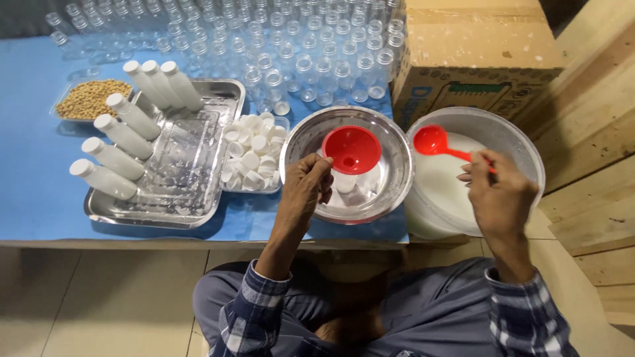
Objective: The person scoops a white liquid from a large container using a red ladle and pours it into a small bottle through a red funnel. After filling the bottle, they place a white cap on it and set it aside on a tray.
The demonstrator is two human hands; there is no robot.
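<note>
- Steadying the red plastic funnel (351, 149) matters most: the left hand (305, 187) pinches its rim at seven o'clock, over a small bottle in the round steel bowl (390, 192).
- The right hand (497, 192) is clamped on the red plastic ladle (438, 143) (handle mostly hidden) above the white liquid in the white bucket (522, 142), at three o'clock.
- Judged best: carry level, pour slowly at the funnel's centre.

- Left hand (307, 185): forearm reaching forward, fingers curled inward, thumb side up, closed in a grip.
- Right hand (497, 192): wrist bent, fingers pinched together.
</note>
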